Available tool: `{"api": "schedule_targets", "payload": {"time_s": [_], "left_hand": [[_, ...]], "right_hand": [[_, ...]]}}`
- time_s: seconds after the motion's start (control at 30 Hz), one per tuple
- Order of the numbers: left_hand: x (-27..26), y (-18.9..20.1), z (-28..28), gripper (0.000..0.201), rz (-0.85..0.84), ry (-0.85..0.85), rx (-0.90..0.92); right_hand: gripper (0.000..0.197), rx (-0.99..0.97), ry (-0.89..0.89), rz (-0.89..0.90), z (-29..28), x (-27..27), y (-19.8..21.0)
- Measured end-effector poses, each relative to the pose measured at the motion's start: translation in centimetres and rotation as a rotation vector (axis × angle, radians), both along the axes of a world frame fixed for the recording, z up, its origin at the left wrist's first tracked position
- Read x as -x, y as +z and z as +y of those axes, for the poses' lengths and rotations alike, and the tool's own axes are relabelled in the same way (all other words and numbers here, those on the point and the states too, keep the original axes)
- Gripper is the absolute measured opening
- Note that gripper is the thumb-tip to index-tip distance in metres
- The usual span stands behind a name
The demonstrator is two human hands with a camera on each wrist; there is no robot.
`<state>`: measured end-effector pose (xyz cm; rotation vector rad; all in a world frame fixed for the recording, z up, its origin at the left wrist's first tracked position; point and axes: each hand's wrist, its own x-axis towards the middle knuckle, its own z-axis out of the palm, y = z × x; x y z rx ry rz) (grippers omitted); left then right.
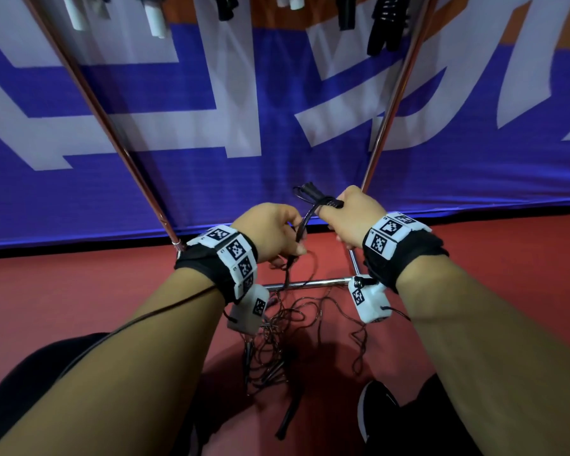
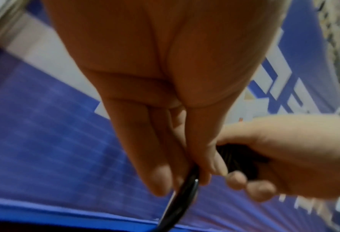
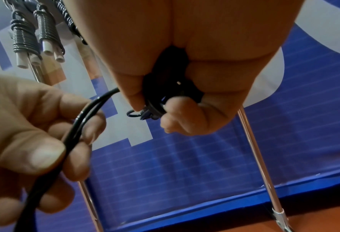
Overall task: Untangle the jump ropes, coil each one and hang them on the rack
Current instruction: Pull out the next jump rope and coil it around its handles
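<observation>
My right hand [image 1: 339, 213] grips the black handles [image 3: 161, 95] of a black jump rope, held up in front of the rack. A doubled black cord [image 1: 301, 230] runs from them down to my left hand [image 1: 282, 238], which pinches it between thumb and fingers [image 3: 45, 150]. In the left wrist view the cord [image 2: 184, 193] passes between my fingertips. Below my hands a tangle of thin black ropes [image 1: 277, 337] lies on the red floor, with a black handle [image 1: 287, 419] stretched toward me.
The chrome rack has two slanted posts [image 1: 389, 106] and a low crossbar [image 1: 310, 284]. Coiled ropes with white handles [image 3: 37, 45] and black ones [image 1: 385, 24] hang at its top. A blue and white banner [image 1: 244, 110] stands behind. My black shoe [image 1: 375, 413] is lower right.
</observation>
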<state>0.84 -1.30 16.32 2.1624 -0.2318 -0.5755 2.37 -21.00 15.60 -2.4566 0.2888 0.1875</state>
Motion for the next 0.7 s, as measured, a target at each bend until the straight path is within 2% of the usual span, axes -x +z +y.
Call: {"api": "schedule_targets", "payload": {"time_s": [0.17,0.37,0.47,0.6,0.7], "left_hand": [[-0.5,-1.1,0.2,0.031,-0.243,0.035,-0.33],[-0.5,-2.0,0.1,0.015,-0.319,0.151,-0.37],[-0.4,-1.8,0.1,0.016,-0.219,0.144,-0.248],[-0.6,-0.9,0.2,0.017,-0.08,0.036,-0.061],[-0.4,0.1,-0.3,0.016,0.025,-0.022,0.142]], "right_hand": [[0.05,-0.011,0.013,-0.005,0.0,0.1,0.0],[0.045,-0.08,0.059,-0.031,0.5,0.7,0.1],[0.045,-0.089,0.051,-0.038,0.6,0.8,0.1],[0.043,-0.077,0.031,-0.057,0.5,0.8,0.4],[0.04,-0.086,0.036,-0.077,0.4,0.6,0.6]]}}
